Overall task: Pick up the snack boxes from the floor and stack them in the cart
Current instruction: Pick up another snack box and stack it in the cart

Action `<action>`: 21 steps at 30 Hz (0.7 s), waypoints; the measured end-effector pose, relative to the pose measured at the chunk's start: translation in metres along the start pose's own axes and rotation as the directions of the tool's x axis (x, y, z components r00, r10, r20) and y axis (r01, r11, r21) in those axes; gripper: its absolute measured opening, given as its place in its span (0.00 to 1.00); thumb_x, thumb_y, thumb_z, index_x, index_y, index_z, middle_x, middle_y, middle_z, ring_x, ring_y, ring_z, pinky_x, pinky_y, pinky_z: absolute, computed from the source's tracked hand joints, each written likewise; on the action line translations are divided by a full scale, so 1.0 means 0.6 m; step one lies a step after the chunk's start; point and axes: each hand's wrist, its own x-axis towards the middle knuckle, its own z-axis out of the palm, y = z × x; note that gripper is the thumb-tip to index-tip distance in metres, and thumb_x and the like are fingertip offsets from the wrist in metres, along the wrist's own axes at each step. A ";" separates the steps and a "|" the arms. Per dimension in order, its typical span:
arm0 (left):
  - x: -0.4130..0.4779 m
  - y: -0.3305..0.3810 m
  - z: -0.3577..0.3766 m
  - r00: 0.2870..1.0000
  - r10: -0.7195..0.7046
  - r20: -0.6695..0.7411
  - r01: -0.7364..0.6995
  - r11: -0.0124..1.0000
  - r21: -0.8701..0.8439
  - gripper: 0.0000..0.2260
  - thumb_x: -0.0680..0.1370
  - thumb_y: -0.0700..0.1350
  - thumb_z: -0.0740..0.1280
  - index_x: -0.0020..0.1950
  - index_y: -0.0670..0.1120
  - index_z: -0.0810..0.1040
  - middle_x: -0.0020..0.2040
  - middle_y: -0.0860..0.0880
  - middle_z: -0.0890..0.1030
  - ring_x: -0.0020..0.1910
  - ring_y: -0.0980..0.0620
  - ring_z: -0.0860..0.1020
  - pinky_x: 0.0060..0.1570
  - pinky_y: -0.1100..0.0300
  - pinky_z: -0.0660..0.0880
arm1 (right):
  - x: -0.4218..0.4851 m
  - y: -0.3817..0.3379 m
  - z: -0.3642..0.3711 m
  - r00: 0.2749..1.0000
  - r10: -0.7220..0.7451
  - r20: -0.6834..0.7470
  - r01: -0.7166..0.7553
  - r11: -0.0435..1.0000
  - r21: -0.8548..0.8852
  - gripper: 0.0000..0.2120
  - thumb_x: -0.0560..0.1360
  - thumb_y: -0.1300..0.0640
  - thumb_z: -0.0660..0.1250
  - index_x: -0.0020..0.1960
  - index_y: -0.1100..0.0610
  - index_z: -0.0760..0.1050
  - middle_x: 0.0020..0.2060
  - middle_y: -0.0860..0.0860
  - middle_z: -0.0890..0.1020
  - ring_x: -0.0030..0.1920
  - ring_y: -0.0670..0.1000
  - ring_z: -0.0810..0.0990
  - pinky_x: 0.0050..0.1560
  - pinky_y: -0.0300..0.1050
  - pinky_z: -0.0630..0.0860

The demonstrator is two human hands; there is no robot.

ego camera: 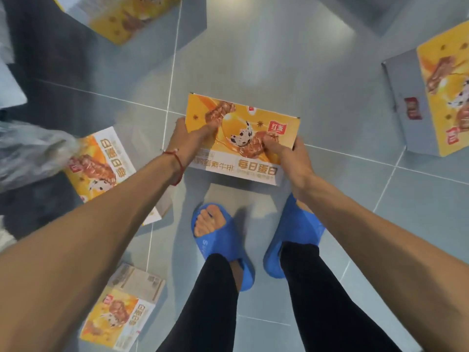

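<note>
Partly covered box (256, 115), left hand (189, 142), right hand (291, 157) gripping

Glossy pale grey tiled floor (279, 59) with thin white grout lines, pretty reflective. Two chunky blue rubber slide sandals (218, 240) stand side by side on it, toes poking out of the left one, with black leggings (210, 301) above them. A crumpled clear plastic bag (33, 151) sits blurry at the left edge. There's a thin red string bracelet (177, 168) round one wrist.

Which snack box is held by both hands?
The centre box, ahead of the blue slippers: left hand and right hand grip its sides; the others lie untouched.
</note>
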 end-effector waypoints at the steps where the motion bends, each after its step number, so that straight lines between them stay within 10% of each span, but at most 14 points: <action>1: 0.008 -0.004 0.004 1.000 0.016 0.005 -0.016 1.000 0.014 0.28 0.77 0.53 0.73 0.72 0.47 0.66 0.58 0.52 0.80 0.51 0.57 0.79 0.46 0.62 0.73 | 0.010 0.008 0.004 1.000 -0.027 0.017 0.026 1.000 0.013 0.25 0.77 0.49 0.75 0.68 0.53 0.70 0.58 0.50 0.86 0.55 0.49 0.86 0.62 0.52 0.81; 7: -0.013 -0.008 -0.001 1.000 0.005 0.013 -0.005 1.000 0.028 0.29 0.76 0.50 0.75 0.71 0.46 0.65 0.59 0.50 0.81 0.55 0.50 0.80 0.58 0.53 0.76 | -0.004 0.006 0.010 1.000 -0.017 0.009 0.016 0.999 0.050 0.27 0.77 0.50 0.75 0.71 0.55 0.67 0.58 0.52 0.86 0.55 0.51 0.87 0.59 0.52 0.83; 13: -0.125 0.022 -0.014 1.000 -0.018 -0.008 0.017 0.998 -0.054 0.28 0.76 0.45 0.75 0.69 0.45 0.63 0.53 0.53 0.78 0.48 0.59 0.77 0.41 0.68 0.71 | -0.108 -0.037 -0.024 0.999 0.031 0.010 -0.031 0.999 0.020 0.25 0.78 0.48 0.74 0.69 0.52 0.67 0.52 0.49 0.88 0.49 0.49 0.88 0.55 0.54 0.84; 21: -0.327 0.101 -0.059 0.997 -0.064 -0.042 0.052 0.969 -0.240 0.33 0.68 0.54 0.81 0.64 0.47 0.66 0.52 0.51 0.80 0.51 0.53 0.81 0.48 0.57 0.76 | -0.317 -0.154 -0.075 0.997 0.054 -0.049 -0.048 0.992 0.116 0.26 0.78 0.45 0.72 0.67 0.53 0.64 0.51 0.51 0.85 0.38 0.45 0.88 0.31 0.36 0.80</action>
